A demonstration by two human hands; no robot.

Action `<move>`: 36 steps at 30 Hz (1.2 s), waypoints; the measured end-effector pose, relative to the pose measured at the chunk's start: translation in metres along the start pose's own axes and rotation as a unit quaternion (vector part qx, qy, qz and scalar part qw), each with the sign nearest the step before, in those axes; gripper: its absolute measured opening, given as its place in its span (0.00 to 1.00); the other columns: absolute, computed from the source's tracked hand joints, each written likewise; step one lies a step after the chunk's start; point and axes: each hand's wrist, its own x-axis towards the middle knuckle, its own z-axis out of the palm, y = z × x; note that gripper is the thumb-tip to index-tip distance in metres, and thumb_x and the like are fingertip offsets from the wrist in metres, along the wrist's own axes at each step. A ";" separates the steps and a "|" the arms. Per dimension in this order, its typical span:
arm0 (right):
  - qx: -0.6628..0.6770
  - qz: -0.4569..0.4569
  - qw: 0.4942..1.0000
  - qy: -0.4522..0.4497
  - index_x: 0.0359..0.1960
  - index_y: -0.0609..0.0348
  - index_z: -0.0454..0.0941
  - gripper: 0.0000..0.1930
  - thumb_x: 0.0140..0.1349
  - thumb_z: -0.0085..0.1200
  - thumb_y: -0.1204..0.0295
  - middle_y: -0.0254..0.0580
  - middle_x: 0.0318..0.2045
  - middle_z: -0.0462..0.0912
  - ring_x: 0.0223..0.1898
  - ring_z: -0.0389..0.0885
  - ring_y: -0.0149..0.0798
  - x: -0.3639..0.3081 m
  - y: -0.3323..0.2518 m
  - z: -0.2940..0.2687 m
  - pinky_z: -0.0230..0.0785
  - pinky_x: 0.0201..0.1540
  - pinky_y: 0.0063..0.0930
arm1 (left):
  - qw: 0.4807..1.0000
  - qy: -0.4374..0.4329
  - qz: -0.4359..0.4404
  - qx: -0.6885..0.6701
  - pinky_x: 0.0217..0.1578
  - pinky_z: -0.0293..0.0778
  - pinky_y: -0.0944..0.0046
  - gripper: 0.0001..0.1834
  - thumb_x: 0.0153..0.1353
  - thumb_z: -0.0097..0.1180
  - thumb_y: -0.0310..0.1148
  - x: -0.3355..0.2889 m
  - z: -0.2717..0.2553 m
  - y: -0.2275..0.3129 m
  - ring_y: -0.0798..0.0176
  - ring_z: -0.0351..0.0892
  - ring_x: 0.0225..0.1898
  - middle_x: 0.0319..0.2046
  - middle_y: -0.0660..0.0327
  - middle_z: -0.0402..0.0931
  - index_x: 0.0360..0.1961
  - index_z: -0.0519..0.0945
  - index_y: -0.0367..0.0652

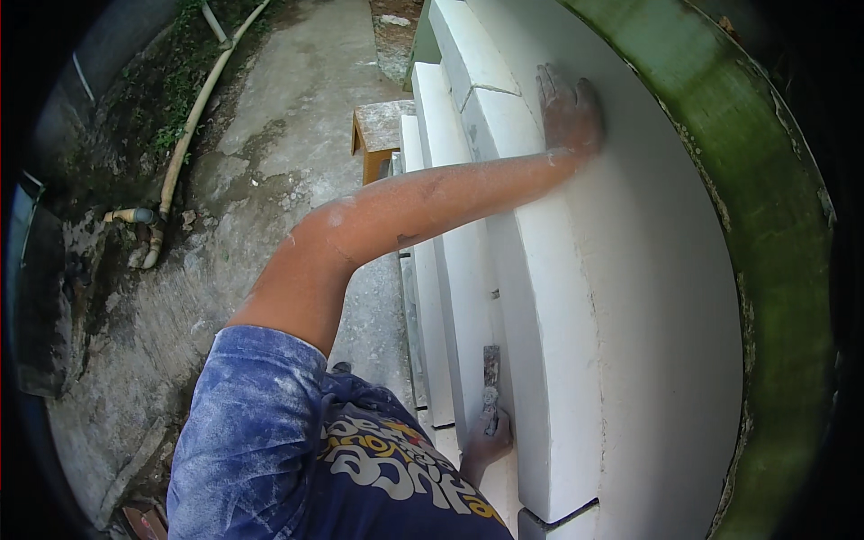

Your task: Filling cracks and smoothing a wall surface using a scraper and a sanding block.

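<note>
My left arm, dusted with white powder, reaches across to the upper right. My left hand (571, 112) lies with its fingers stretched out on a smooth white surface (666, 270), beside the edge of a white stepped moulding (549, 360). Lower down, my right hand (489, 436) is closed around the handle of a narrow flat-bladed scraper (491, 364) crusted with grey-white material. Its blade points up and away from me, along a recess between two white steps. Whether the blade touches the moulding I cannot tell.
A green mossy band (783, 270) curves along the right side. Beyond the steps, a small wooden stool or box (382, 126) stands on the stained concrete ground (297, 99). A pale pipe (184, 135) runs along the plants at the left.
</note>
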 end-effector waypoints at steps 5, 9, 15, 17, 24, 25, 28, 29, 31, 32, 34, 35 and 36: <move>-0.001 -0.019 1.000 -0.007 0.35 0.60 0.86 0.12 0.61 0.62 0.62 0.51 0.29 0.87 0.31 0.87 0.55 0.004 0.004 0.003 0.78 0.37 0.45 | 0.973 -0.224 -0.056 0.012 0.76 0.46 0.47 0.27 0.75 0.41 0.36 0.038 -0.030 -0.001 0.39 0.45 0.77 0.74 0.33 0.48 0.68 0.63 0.27; -0.022 0.012 1.000 0.007 0.34 0.59 0.85 0.12 0.61 0.63 0.63 0.50 0.27 0.87 0.29 0.87 0.55 0.002 -0.005 -0.005 0.78 0.34 0.44 | 0.993 0.007 -0.069 -0.093 0.77 0.43 0.51 0.33 0.75 0.41 0.41 -0.020 0.010 0.001 0.43 0.46 0.78 0.71 0.35 0.58 0.72 0.56 0.26; -0.007 -0.016 1.000 -0.014 0.34 0.59 0.85 0.10 0.60 0.63 0.64 0.50 0.27 0.86 0.28 0.86 0.54 0.000 -0.003 -0.001 0.77 0.32 0.45 | 0.993 -0.108 -0.006 -0.047 0.77 0.43 0.50 0.31 0.76 0.39 0.44 0.044 -0.032 -0.012 0.40 0.48 0.77 0.73 0.36 0.55 0.69 0.61 0.27; -0.025 -0.025 0.999 -0.003 0.34 0.59 0.85 0.10 0.60 0.63 0.65 0.50 0.27 0.86 0.27 0.86 0.54 -0.002 0.002 -0.004 0.77 0.33 0.45 | 0.948 -0.164 -0.202 -0.182 0.76 0.42 0.44 0.28 0.73 0.45 0.37 0.030 -0.044 0.019 0.32 0.48 0.76 0.73 0.31 0.51 0.68 0.64 0.31; 0.025 -0.038 0.999 0.017 0.33 0.60 0.85 0.10 0.59 0.63 0.66 0.50 0.25 0.85 0.26 0.84 0.55 0.006 -0.014 -0.005 0.76 0.33 0.45 | 0.997 0.003 0.062 -0.042 0.76 0.40 0.40 0.25 0.74 0.42 0.33 -0.020 -0.010 -0.011 0.24 0.42 0.75 0.71 0.24 0.48 0.67 0.64 0.30; 0.023 -0.037 0.999 0.017 0.33 0.60 0.85 0.10 0.59 0.63 0.66 0.50 0.25 0.85 0.26 0.84 0.55 0.009 -0.012 -0.003 0.76 0.33 0.45 | 0.997 0.002 0.060 -0.042 0.76 0.40 0.40 0.25 0.74 0.42 0.33 -0.004 -0.008 -0.010 0.24 0.42 0.75 0.71 0.24 0.48 0.67 0.64 0.30; 0.011 0.021 1.000 -0.019 0.32 0.60 0.85 0.09 0.58 0.65 0.66 0.50 0.26 0.85 0.28 0.83 0.55 -0.003 -0.012 -0.010 0.76 0.35 0.46 | 0.994 0.001 -0.021 -0.106 0.76 0.41 0.40 0.23 0.75 0.40 0.32 0.042 -0.011 -0.021 0.23 0.42 0.75 0.71 0.23 0.47 0.66 0.64 0.30; 0.013 0.010 1.000 -0.014 0.31 0.59 0.85 0.09 0.57 0.65 0.67 0.50 0.27 0.85 0.29 0.84 0.55 0.002 -0.013 -0.005 0.76 0.36 0.46 | 0.986 -0.045 -0.090 -0.130 0.76 0.41 0.42 0.24 0.76 0.38 0.32 0.050 -0.014 -0.017 0.25 0.41 0.75 0.72 0.24 0.46 0.67 0.63 0.30; 0.020 -0.001 1.000 -0.002 0.31 0.59 0.85 0.08 0.57 0.65 0.67 0.50 0.27 0.85 0.30 0.84 0.55 0.009 -0.014 -0.001 0.76 0.37 0.46 | 0.972 -0.095 -0.150 -0.154 0.76 0.42 0.43 0.24 0.76 0.36 0.33 0.043 -0.013 -0.010 0.26 0.41 0.76 0.72 0.25 0.46 0.68 0.62 0.30; 0.014 0.012 1.000 -0.001 0.31 0.59 0.85 0.08 0.56 0.66 0.67 0.51 0.28 0.86 0.32 0.84 0.56 0.007 -0.015 -0.005 0.75 0.38 0.46 | 0.989 -0.087 -0.066 -0.100 0.76 0.43 0.45 0.24 0.76 0.36 0.33 0.008 -0.012 -0.003 0.29 0.41 0.76 0.73 0.27 0.46 0.67 0.62 0.31; 0.041 0.026 0.999 -0.006 0.31 0.60 0.86 0.09 0.55 0.66 0.67 0.52 0.31 0.86 0.34 0.84 0.56 0.011 -0.032 -0.014 0.75 0.41 0.48 | 0.996 -0.074 0.029 -0.043 0.76 0.44 0.46 0.23 0.76 0.35 0.32 -0.018 -0.021 0.012 0.31 0.42 0.77 0.74 0.29 0.45 0.67 0.63 0.32; 0.042 0.029 0.999 -0.005 0.31 0.60 0.86 0.09 0.55 0.66 0.67 0.52 0.31 0.86 0.34 0.84 0.56 0.012 -0.035 -0.017 0.75 0.41 0.48 | 0.997 -0.059 0.033 -0.039 0.76 0.46 0.46 0.21 0.76 0.35 0.31 -0.025 -0.019 0.016 0.32 0.43 0.77 0.74 0.30 0.47 0.64 0.65 0.32; 0.054 0.037 0.998 -0.009 0.32 0.60 0.86 0.09 0.56 0.66 0.67 0.52 0.32 0.86 0.35 0.84 0.57 0.013 -0.037 -0.019 0.75 0.42 0.49 | 0.998 -0.046 0.036 -0.035 0.75 0.48 0.47 0.19 0.76 0.35 0.30 -0.029 -0.018 0.019 0.33 0.44 0.77 0.74 0.32 0.48 0.62 0.67 0.32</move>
